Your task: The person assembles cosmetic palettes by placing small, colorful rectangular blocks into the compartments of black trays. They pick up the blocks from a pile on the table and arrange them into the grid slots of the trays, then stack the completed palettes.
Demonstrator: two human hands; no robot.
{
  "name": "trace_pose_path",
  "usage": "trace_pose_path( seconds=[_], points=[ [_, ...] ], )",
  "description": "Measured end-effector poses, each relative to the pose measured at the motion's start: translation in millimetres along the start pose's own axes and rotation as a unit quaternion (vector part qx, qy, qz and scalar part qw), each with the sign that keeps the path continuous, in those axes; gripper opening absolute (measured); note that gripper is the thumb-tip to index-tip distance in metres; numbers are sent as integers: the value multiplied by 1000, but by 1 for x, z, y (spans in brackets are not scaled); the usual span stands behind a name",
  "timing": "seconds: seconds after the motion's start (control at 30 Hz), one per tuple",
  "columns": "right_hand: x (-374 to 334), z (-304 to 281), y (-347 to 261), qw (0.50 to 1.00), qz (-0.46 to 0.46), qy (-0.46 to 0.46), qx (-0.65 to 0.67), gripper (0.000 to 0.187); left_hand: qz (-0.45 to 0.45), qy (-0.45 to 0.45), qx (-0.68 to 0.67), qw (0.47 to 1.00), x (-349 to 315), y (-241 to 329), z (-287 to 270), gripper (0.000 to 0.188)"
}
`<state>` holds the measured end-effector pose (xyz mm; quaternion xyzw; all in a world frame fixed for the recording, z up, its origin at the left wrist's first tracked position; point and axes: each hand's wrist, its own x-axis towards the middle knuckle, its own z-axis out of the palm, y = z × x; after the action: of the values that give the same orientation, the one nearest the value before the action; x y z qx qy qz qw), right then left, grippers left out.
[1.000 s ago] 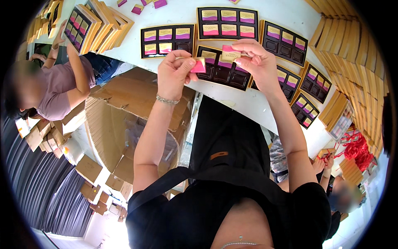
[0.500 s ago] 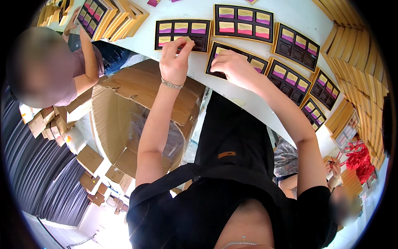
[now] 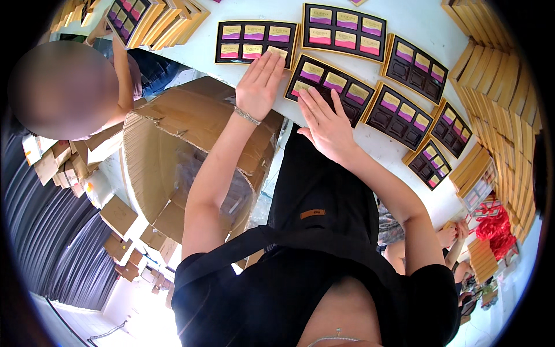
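Gold-and-pink square [image 3: 299,87] right at the tips of my right hand [image 3: 327,122], fingers splayed, near tray [image 3: 350,109] slanting down rightward; my left hand [image 3: 260,85], fingers together, meets another square [image 3: 279,51] in the left tray [image 3: 241,42], lower-right cell, neither hand pinching

an open brown carton [image 3: 149,156], a red heap [image 3: 494,225], dark pleated sheeting [image 3: 63,231].

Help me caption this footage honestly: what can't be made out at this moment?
In the head view:
Front box, lower row: partly covered by the right hand.
Wrapped piece in the left box: partly hidden by the left hand.
Brown carton, inside: partly behind the left forearm.
Small piece: cut off by the top edge.
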<state>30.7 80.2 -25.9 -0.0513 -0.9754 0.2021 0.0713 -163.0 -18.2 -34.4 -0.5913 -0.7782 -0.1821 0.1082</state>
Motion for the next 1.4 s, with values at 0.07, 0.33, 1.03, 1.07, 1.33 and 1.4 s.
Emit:
trace_pose_path(
  seconds=[0.07, 0.33, 1.03, 1.07, 1.33, 1.4],
  points=[
    [0, -1, -4, 1000, 8, -2, -4, 72, -18, -58, -1, 998, -8, -1, 0, 45],
    [12, -9, -1, 999, -13, -6, -49, 63, -39, -163, -10, 986, 0, 0, -15, 53],
    [271, 3, 200, 987, 2, 159, -14, 29, -152, -18, 32, 988, 207, -163, 90, 37],
    [260, -8, 199, 983, 68, 152, 79, 28, -174, -75, 9, 982, 196, -158, 98, 40],
    [190, -41, 227, 817, 306, 162, 461, 16, -14, -46, -147, 988, 207, -163, 117, 43],
    [188, -52, 211, 926, 280, 116, 225, 22, -94, -9, -61, 994, 214, -156, 112, 57]
  ],
)
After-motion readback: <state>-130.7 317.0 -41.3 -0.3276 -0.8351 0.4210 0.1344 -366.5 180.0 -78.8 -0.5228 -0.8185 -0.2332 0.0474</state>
